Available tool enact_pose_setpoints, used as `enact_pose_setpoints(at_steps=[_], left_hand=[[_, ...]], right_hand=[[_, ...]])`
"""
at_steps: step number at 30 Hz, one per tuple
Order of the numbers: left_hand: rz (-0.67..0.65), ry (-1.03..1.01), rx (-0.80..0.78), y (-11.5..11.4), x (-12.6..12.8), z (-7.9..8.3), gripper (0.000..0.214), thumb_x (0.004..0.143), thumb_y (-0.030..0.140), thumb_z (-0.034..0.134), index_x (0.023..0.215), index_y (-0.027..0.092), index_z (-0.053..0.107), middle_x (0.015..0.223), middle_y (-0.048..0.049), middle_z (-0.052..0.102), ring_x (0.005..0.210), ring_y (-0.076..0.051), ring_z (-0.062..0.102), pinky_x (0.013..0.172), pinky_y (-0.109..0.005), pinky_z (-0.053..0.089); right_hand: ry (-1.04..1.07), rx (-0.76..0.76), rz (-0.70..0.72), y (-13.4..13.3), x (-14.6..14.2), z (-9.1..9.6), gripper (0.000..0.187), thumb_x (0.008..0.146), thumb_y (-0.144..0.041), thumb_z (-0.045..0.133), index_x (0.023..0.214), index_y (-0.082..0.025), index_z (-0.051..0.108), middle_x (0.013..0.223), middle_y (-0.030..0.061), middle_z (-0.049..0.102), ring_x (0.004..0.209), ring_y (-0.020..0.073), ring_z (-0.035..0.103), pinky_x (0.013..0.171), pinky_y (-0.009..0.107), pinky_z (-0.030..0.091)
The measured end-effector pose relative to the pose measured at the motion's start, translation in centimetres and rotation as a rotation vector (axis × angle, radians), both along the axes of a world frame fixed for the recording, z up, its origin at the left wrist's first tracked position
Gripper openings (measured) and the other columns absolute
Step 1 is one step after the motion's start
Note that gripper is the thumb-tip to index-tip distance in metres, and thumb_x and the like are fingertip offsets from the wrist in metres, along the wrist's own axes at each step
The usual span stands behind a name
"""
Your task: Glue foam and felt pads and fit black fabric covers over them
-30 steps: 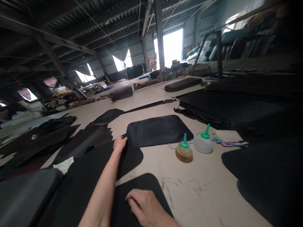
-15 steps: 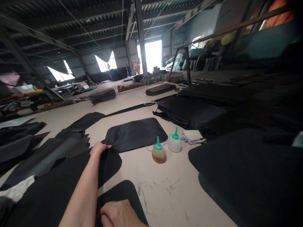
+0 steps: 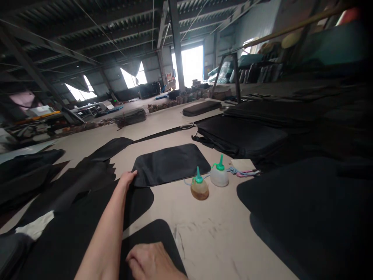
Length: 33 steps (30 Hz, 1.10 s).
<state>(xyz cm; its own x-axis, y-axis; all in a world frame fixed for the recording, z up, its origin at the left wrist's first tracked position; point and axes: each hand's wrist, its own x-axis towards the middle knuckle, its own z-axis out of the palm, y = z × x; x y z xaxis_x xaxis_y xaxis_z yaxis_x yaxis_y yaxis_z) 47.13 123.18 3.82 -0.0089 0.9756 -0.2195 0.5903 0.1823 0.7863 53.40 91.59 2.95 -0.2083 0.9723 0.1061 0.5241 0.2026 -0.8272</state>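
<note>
My left hand (image 3: 127,179) reaches forward and pinches the near left corner of a black rounded leather sheet (image 3: 171,164) that lies flat on the pale table (image 3: 215,229). My right hand (image 3: 151,263) rests palm down at the bottom edge on another black rounded piece (image 3: 151,233), fingers lying across it. Two squeeze bottles with green spouts stand just right of the sheet: a brownish one (image 3: 199,189) and a white one (image 3: 219,175).
A stack of black sheets (image 3: 241,136) lies at the right, with a large black piece (image 3: 305,210) nearer. More black offcuts (image 3: 72,186) cover the left. A coloured cord (image 3: 243,172) lies beside the white bottle. Further stacks (image 3: 201,108) sit at the back.
My view has swung slightly, and my right hand now sits lower in the picture. My left hand stays on the sheet's corner; the sheet and bottles have not visibly moved on the table.
</note>
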Motion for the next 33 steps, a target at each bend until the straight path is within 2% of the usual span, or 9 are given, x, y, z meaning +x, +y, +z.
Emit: enact_pose_setpoints(at_steps=[5,10,12,16,18,21,25,29,33], left_hand=[[0.095,-0.211,-0.067,-1.4,-0.9,0.7,0.025,0.089,0.034,0.065,0.076,0.014,0.058,0.060,0.0061,0.054,0.049,-0.007,0.050,0.051,-0.021,0.044],[0.097,-0.453,-0.090,-5.1,-5.0,3.4,0.036,0.064,0.033,0.086,0.065,0.015,0.054,0.055,0.0046,0.055,0.045,-0.007,0.049,0.044,-0.019,0.038],[0.090,-0.537,-0.109,-7.8,-7.4,4.4,0.040,0.059,0.035,0.089,0.063,0.016,0.054,0.054,0.0045,0.055,0.044,-0.007,0.049,0.043,-0.019,0.039],[0.095,-0.659,-0.199,-14.9,-11.8,5.9,0.034,0.065,0.034,0.086,0.075,0.016,0.059,0.069,0.0009,0.064,0.053,-0.009,0.058,0.046,-0.019,0.047],[0.058,-0.761,-0.281,-18.9,-13.1,6.2,0.030,0.070,0.029,0.084,0.085,0.014,0.063,0.078,-0.0019,0.067,0.058,-0.009,0.061,0.052,-0.019,0.052],[0.025,-0.844,-0.375,-24.1,-13.9,6.3,0.029,0.075,0.030,0.081,0.094,0.014,0.065,0.083,-0.0037,0.066,0.062,-0.009,0.062,0.056,-0.018,0.055],[0.033,-0.857,-0.416,-28.3,-13.8,5.6,0.028,0.082,0.034,0.075,0.101,0.014,0.067,0.083,-0.0018,0.060,0.064,-0.006,0.054,0.055,-0.015,0.050],[0.016,-0.903,-0.411,-30.0,-14.0,4.6,0.029,0.085,0.034,0.073,0.108,0.017,0.067,0.090,-0.0026,0.060,0.069,-0.007,0.051,0.054,-0.016,0.044],[0.025,-0.833,-0.352,-31.0,-15.0,3.1,0.031,0.087,0.036,0.070,0.113,0.020,0.067,0.083,-0.0006,0.059,0.062,-0.006,0.047,0.055,-0.017,0.042]], right_hand=[[-0.015,0.080,0.005,0.2,0.0,-0.7,0.025,0.089,-0.020,0.050,0.103,-0.025,0.069,0.098,0.0002,0.075,0.089,0.0185,0.071,0.077,0.023,0.048],[0.007,0.105,0.003,0.0,-0.1,-0.2,0.023,0.093,-0.020,0.048,0.102,-0.025,0.068,0.096,-0.0006,0.074,0.088,0.0165,0.070,0.078,0.023,0.046],[0.029,0.093,0.004,-0.1,-0.1,0.2,0.023,0.095,-0.021,0.046,0.102,-0.025,0.068,0.097,-0.0004,0.074,0.090,0.0164,0.069,0.079,0.024,0.045],[0.109,0.024,-0.001,0.2,-0.2,0.9,0.025,0.097,-0.023,0.044,0.107,-0.023,0.066,0.092,0.0009,0.072,0.083,0.0162,0.068,0.076,0.026,0.044],[0.185,-0.044,-0.011,0.5,-0.3,1.0,0.026,0.097,-0.024,0.042,0.107,-0.020,0.065,0.083,0.0010,0.070,0.073,0.0152,0.066,0.072,0.026,0.044],[0.292,-0.182,-0.038,1.0,-0.4,1.0,0.022,0.093,-0.027,0.047,0.091,-0.017,0.066,0.072,0.0013,0.068,0.064,0.0162,0.064,0.067,0.027,0.045],[0.689,-0.457,-0.070,1.3,0.2,1.5,0.011,0.076,-0.020,0.059,0.083,-0.018,0.068,0.075,0.0006,0.069,0.064,0.0176,0.061,0.066,0.029,0.048],[1.235,-0.669,-0.069,0.9,1.1,2.5,0.015,0.062,-0.006,0.063,0.071,-0.017,0.067,0.066,-0.0026,0.063,0.065,0.0140,0.057,0.081,0.032,0.051],[1.500,-0.727,-0.046,0.4,1.0,2.6,0.028,0.063,-0.008,0.063,0.088,-0.016,0.072,0.087,0.0044,0.071,0.090,0.0227,0.065,0.097,0.047,0.049]])
